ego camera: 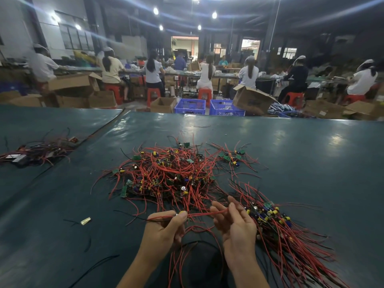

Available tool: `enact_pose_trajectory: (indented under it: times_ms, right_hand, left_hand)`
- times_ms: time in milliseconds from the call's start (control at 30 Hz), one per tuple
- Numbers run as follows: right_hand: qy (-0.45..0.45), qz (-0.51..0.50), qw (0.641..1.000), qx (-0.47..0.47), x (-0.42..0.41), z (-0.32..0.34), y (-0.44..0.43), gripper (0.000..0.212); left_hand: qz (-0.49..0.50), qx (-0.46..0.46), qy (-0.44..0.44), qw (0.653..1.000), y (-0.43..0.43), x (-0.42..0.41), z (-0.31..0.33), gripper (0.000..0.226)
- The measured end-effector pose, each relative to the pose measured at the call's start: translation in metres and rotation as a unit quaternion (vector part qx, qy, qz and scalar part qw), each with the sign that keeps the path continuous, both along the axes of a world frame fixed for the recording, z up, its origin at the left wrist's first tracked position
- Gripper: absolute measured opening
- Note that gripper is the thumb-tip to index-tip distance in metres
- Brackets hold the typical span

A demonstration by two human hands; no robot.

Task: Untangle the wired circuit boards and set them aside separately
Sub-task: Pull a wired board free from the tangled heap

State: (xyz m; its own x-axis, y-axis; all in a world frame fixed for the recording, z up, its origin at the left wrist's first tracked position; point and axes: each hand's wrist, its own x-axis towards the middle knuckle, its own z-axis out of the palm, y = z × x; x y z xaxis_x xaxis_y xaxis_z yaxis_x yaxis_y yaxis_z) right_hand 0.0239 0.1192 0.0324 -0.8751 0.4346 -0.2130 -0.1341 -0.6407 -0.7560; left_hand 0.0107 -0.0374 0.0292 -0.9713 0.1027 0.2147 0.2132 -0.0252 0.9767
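Left hand (164, 227) pinches board (182, 213); right hand (235, 224) pinches its wire (205, 214).

Fingers (164, 216) of the left hand (164, 230) hide most of the pinched circuit board (183, 213).

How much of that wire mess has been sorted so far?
Done: a sorted bundle lies right of the hands, its wires combed one way. In hand: the left hand pinches one board while the right hand pulls its red wires taut. Left: the tangled pile in the middle, which looks like the larger share.
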Motion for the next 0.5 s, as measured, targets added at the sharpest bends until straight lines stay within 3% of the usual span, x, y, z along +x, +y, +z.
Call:
enact_pose_trajectory:
  times_ms: [300,433,500]
  right_hand:
    - [0.032,-0.026,0.998,0.045,-0.0014,-0.004,-0.0012,0.016]
    - [0.057,0.026,0.998,0.023,0.0002,-0.0043,0.0008,0.018]
    - [0.07,0.084,0.994,0.002,0.0027,-0.0024,0.0027,0.04]
  left_hand:
    - [0.048,0.044,-0.034,0.997,0.0034,-0.0041,-0.0034,0.025]
    - [0.081,0.166,-0.099,0.978,0.0083,-0.0051,-0.0029,0.026]
    - [0.083,0.221,-0.119,0.964,0.0086,-0.0055,0.0008,0.03]
